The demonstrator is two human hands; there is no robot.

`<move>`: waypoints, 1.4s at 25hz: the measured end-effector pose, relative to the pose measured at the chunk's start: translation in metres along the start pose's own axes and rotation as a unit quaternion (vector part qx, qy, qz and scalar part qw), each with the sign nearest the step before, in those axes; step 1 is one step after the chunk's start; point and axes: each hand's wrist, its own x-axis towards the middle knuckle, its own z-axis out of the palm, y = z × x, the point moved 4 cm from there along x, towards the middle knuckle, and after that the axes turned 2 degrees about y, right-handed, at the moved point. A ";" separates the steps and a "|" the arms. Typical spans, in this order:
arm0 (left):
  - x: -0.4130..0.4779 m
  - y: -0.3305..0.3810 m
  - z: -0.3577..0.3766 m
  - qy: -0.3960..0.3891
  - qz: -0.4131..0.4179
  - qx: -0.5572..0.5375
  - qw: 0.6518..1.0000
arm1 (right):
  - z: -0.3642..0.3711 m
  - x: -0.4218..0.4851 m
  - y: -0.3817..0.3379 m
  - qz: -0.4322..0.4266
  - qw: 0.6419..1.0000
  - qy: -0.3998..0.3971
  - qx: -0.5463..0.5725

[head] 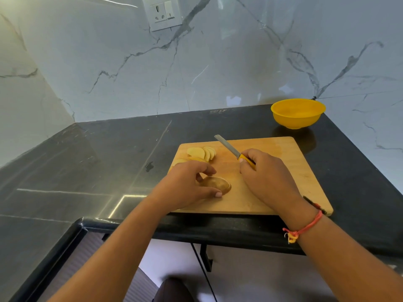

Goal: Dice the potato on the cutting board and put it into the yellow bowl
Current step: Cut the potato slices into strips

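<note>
In the head view we take the pale rectangular wooden cutting board [272,188] as our landmark; it lies on the dark glossy stone table [109,160].

On the board's near left part rests a brown-skinned potato piece [219,184], skin up and not yet cut further. The left hand [187,186] holds it. Its fingers arch over the far side and the thumb presses the near side, so they are grasping the potato piece.

At the board's far left corner we see a fan of pale round potato slices [201,152], overlapping, a few partly hidden behind the left hand.

Over the board's middle, the right hand [266,173] has its fingers clenched round the yellow handle of a small steel-bladed knife [227,146]. The blade points toward the board's far edge and to the left, clear of the potato piece. We cannot tell whether it touches the wood.

Beyond the board's far right corner, apart from it, stands the round yellow plastic bowl [297,115]. We see only part of its inside, and nothing shows there.

We judge the task to be under halfway. Part of the potato is sliced, but nothing is diced. The held piece has to be sliced, all slices have to be cut into cubes, and everything has to be moved into the bowl.
</note>
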 end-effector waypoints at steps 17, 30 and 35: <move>0.005 -0.004 0.004 0.054 -0.093 -0.079 0.991 | 0.000 0.003 0.005 0.003 1.000 -0.002 -0.007; 0.049 0.047 0.022 0.070 -0.106 -0.273 0.954 | -0.009 0.012 0.019 0.222 0.932 -0.020 0.287; 0.047 0.040 0.012 0.030 -0.072 -0.190 0.979 | -0.009 0.023 0.020 0.201 0.930 -0.003 0.307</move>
